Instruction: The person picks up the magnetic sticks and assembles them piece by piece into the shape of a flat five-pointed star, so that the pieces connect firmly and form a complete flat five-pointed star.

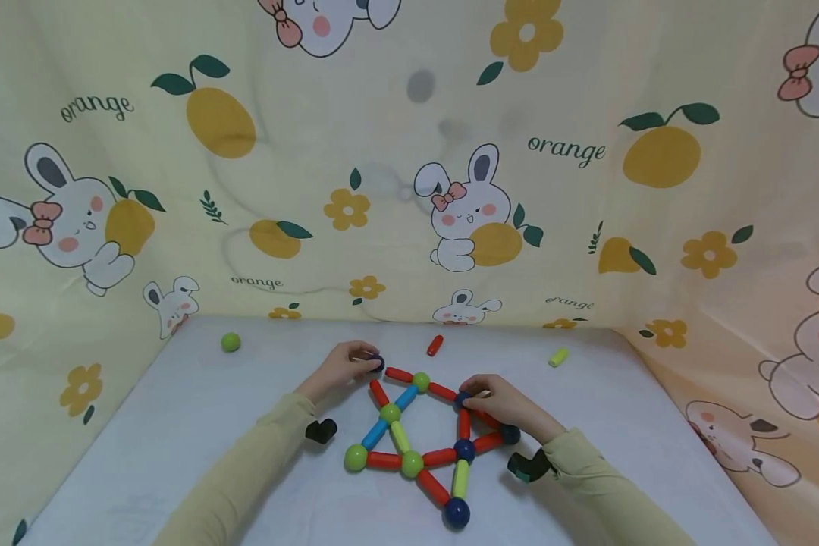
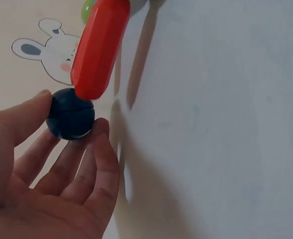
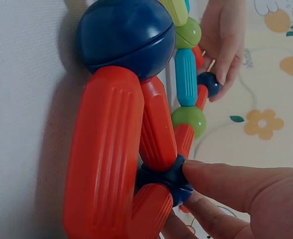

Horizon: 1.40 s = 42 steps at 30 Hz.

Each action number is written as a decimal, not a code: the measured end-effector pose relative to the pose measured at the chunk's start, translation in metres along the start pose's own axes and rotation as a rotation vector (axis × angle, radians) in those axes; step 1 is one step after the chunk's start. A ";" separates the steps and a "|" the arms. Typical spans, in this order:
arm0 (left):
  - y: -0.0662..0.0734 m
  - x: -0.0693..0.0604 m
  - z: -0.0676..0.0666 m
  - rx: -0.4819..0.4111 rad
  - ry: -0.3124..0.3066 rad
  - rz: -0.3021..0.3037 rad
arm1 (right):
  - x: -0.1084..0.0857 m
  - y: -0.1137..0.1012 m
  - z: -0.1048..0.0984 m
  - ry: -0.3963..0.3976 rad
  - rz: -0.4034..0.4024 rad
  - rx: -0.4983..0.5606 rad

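Between thumb and fingertips, my left hand (image 1: 344, 369) holds a dark blue ball (image 2: 70, 115). Close by that ball, in the head view, are the free ends of two red rods (image 1: 399, 374); whether they touch is unclear. My right hand (image 1: 503, 403) pinches another dark blue ball (image 3: 167, 178), which joins several red rods. Both balls border a star-like frame of rods and balls lying on the table. Its parts include green balls (image 1: 412, 464), blue rods (image 1: 374, 434), yellow-green rods (image 1: 460, 479) and more dark blue balls (image 1: 456, 513).
A loose green ball (image 1: 230, 342) lies at the table's back left. Behind the frame is a loose red rod (image 1: 435, 345), and a yellow-green rod (image 1: 558, 357) lies farther right. A printed curtain (image 1: 382, 250) stands behind the white table (image 1: 143, 455).
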<state>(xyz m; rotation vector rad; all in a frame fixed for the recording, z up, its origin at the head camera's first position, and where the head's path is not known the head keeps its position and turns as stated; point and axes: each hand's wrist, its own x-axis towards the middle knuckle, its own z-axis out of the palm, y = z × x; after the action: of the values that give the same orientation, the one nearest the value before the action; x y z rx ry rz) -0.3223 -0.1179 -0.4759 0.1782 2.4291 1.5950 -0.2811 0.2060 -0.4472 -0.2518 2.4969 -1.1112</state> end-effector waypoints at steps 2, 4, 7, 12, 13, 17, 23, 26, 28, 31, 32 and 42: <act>0.001 -0.001 0.003 0.000 -0.011 0.002 | 0.000 0.000 0.000 0.000 -0.002 0.001; 0.001 -0.002 0.003 0.009 -0.025 0.010 | 0.000 0.000 0.000 -0.002 -0.002 0.005; -0.001 -0.003 0.001 -0.009 -0.069 0.010 | -0.001 0.000 0.000 -0.003 -0.001 0.006; -0.007 -0.004 -0.009 -0.067 -0.203 0.000 | -0.002 0.000 -0.001 -0.005 0.000 0.009; -0.008 -0.005 -0.011 -0.075 -0.224 0.001 | -0.002 0.000 -0.001 -0.006 0.000 0.011; -0.010 -0.008 -0.013 -0.078 -0.259 0.029 | -0.002 -0.002 -0.002 -0.007 -0.002 0.016; -0.010 -0.008 -0.010 -0.083 -0.219 0.034 | -0.002 -0.002 -0.002 -0.010 0.000 0.016; -0.009 -0.007 -0.008 -0.067 -0.198 0.035 | -0.002 -0.002 -0.002 -0.012 -0.003 0.012; -0.008 -0.007 -0.008 -0.054 -0.190 0.036 | -0.002 -0.001 -0.002 -0.013 -0.005 0.008; -0.007 -0.008 -0.008 -0.041 -0.186 0.037 | -0.001 -0.001 -0.002 -0.011 -0.006 0.002; -0.006 -0.008 -0.008 -0.037 -0.185 0.034 | -0.001 -0.002 -0.002 -0.011 -0.006 0.002; -0.008 -0.013 -0.012 -0.019 -0.177 -0.018 | -0.001 0.001 -0.001 -0.013 0.007 0.008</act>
<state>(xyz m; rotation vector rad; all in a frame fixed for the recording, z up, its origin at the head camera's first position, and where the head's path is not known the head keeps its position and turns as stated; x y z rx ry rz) -0.3126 -0.1349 -0.4767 0.2817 2.2745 1.5252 -0.2807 0.2072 -0.4474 -0.2471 2.4794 -1.1132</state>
